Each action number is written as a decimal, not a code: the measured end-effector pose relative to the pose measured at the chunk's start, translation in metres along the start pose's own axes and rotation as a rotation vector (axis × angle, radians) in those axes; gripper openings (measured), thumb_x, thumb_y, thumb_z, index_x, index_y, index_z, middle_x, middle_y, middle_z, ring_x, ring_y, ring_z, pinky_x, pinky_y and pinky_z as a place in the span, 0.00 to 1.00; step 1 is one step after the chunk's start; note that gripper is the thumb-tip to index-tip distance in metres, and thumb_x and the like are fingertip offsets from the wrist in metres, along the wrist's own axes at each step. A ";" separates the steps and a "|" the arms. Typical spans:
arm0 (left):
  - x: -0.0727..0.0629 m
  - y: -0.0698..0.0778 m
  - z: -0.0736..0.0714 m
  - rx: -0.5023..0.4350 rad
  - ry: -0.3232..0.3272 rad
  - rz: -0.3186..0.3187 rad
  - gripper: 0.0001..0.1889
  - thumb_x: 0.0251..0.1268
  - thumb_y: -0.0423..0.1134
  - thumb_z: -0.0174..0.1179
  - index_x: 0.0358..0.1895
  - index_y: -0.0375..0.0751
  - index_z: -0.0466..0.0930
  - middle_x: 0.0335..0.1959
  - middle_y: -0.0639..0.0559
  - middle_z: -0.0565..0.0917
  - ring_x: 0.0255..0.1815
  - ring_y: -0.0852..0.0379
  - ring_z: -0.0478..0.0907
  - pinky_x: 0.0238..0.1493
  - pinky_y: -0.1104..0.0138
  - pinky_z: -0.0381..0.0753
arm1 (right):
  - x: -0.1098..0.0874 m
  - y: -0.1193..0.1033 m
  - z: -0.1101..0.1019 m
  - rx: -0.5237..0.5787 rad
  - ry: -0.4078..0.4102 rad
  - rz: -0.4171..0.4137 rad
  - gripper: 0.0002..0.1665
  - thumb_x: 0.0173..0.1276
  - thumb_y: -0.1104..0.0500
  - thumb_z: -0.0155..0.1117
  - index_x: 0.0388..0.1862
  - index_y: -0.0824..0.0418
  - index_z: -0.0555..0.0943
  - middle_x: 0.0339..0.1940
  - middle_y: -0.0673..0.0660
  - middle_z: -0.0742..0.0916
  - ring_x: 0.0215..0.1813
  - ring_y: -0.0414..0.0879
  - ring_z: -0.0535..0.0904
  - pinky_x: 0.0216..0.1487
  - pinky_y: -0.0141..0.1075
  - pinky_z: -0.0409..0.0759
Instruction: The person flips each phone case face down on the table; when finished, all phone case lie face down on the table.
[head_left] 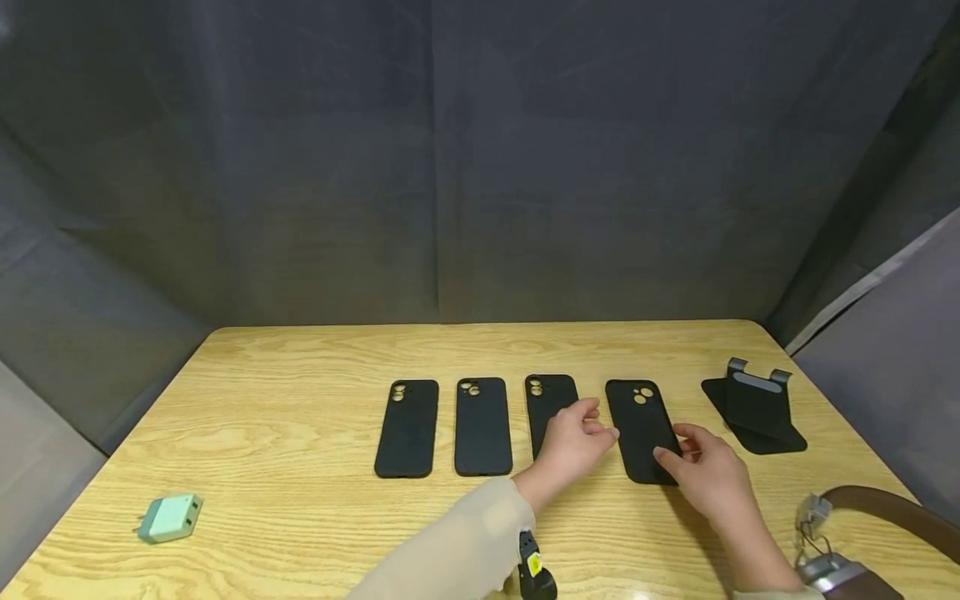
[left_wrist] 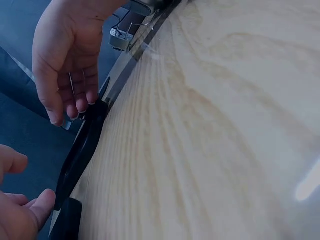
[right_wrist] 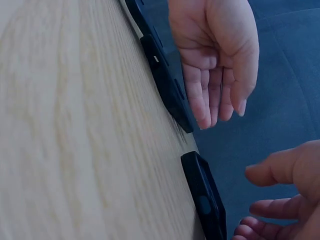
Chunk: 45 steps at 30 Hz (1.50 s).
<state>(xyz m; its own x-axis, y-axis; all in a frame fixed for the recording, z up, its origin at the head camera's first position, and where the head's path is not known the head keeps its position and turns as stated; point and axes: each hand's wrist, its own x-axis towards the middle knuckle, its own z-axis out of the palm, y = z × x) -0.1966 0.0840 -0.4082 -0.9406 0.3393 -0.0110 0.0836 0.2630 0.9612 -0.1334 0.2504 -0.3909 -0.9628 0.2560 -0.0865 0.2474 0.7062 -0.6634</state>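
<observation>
Several black phone cases with camera cutouts lie in a row on the wooden table. My left hand [head_left: 572, 440] is over the lower part of the third case [head_left: 550, 402], fingers pointing toward the rightmost case [head_left: 636, 421]. At that case's lower right edge is my right hand [head_left: 714, 477], its thumb overlapping the corner in the head view. The right wrist view has the right hand [right_wrist: 292, 195] with fingers spread beside the case [right_wrist: 204, 197], a gap showing between them. There the left hand [right_wrist: 215, 60] hangs with loose fingers beside another case [right_wrist: 167, 82].
Left of the hands lie two more phone cases [head_left: 407, 429] [head_left: 482, 427]. A black folding stand [head_left: 757, 408] stands at the right, with brown headphones [head_left: 847, 575] at the front right corner. A mint green charger plug [head_left: 171, 518] is at the front left. Dark curtains [head_left: 435, 167] hang behind the table.
</observation>
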 end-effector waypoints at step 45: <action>0.015 0.007 0.019 -0.095 0.011 -0.119 0.20 0.54 0.25 0.61 0.53 0.30 0.76 0.42 0.44 0.81 0.45 0.54 0.80 0.42 0.69 0.80 | 0.004 0.014 0.004 0.044 0.063 0.106 0.19 0.62 0.69 0.51 0.52 0.76 0.73 0.39 0.67 0.81 0.43 0.58 0.75 0.32 0.34 0.72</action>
<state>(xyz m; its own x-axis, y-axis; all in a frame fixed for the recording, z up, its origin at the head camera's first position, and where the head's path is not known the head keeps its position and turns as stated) -0.2039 0.1077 -0.4066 -0.9457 0.3004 -0.1242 -0.0602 0.2137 0.9750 -0.1338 0.2589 -0.4037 -0.9224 0.3694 -0.1123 0.3413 0.6438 -0.6849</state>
